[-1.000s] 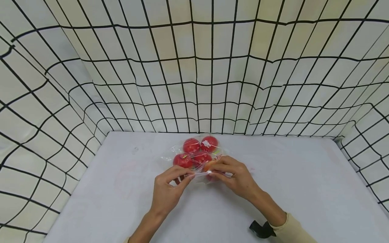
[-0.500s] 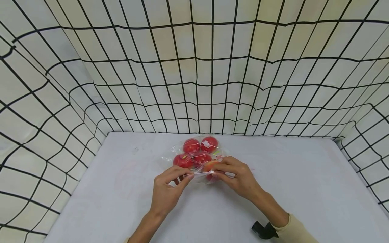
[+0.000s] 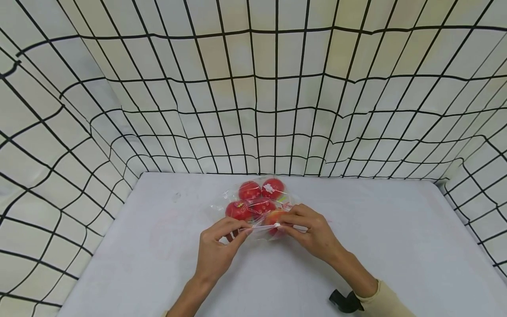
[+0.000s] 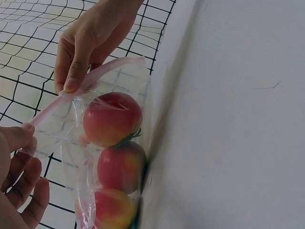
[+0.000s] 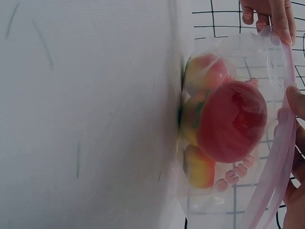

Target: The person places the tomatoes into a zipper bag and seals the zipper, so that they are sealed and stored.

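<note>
A clear zip bag (image 5: 202,207) holds several round red-and-yellow fruits (image 4: 113,119). It rests on the white table, its pinkish zip strip (image 4: 108,69) raised toward me. My left hand (image 3: 215,251) pinches one end of the strip between thumb and forefinger. My right hand (image 3: 313,231) pinches further along, at a small white slider (image 3: 277,225). Between the two hands the strip runs taut. In the left wrist view, the strip's far end sticks out beyond the right hand. Pink printed letters (image 5: 232,176) show on the bag in the right wrist view.
The white-covered table (image 3: 396,229) extends to both sides. Black netting (image 3: 276,110) over pale sheets walls the back, left and right. A black device (image 3: 343,302) sits beside the right sleeve (image 3: 384,299).
My right hand has slid slightly to the right along the zip strip with the slider, and more of the fruit below shows. My left hand has stayed in place.
</note>
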`<state>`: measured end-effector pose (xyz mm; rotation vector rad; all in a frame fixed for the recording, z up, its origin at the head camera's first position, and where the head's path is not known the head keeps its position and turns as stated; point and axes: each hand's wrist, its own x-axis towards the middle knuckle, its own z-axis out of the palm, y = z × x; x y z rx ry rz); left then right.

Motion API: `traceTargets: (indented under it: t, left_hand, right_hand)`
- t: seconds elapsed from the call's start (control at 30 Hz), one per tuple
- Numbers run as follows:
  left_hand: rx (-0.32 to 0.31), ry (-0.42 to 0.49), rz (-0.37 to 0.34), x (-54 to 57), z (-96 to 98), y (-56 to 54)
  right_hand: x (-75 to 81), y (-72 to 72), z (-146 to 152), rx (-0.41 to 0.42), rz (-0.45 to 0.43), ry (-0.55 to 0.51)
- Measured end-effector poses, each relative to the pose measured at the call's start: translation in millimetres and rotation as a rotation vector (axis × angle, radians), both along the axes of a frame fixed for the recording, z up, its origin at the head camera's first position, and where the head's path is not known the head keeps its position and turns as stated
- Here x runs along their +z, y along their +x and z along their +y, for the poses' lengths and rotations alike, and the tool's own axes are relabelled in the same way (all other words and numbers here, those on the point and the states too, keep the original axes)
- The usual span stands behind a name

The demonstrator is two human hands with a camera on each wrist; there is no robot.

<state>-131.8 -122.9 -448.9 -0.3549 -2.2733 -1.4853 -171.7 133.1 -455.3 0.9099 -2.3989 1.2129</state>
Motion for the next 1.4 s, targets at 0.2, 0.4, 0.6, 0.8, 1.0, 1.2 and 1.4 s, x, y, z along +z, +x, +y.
traceTargets:
  t: [0.2,0.4,0.6,0.8,1.0,1.2,1.4]
  left_hand:
    - [0.006,-0.01,-0.001,-0.5,-0.7,0.2]
    - [-0.002,-0.01,0.006,-0.3,-1.8,-0.4]
    - [0.006,-0.009,-0.007,-0.5,-3.6,0.7]
    - [0.012,-0.012,-0.012,-1.3,-4.7,1.2]
    - [0.019,-0.019,-0.016,-1.8,-4.8,1.5]
    - [0.015,-0.014,-0.004,-1.8,-4.9,1.8]
    - [0.008,-0.009,0.02,-2.2,-5.4,1.6]
  right_hand:
    - [-0.6,-0.2,2.5,-0.008,0.009,0.008]
    - [-1.2,-0.4,5.5,-0.013,0.03,0.004]
    - [-2.8,0.0,6.9,-0.019,0.028,0.0]
    - [-4.4,0.2,8.2,-0.03,0.045,0.004]
    - [-4.1,1.1,10.2,-0.037,0.042,0.004]
    - [-3.7,2.0,11.5,-0.037,0.053,-0.003]
    - [-5.1,1.9,14.1,-0.037,0.049,-0.011]
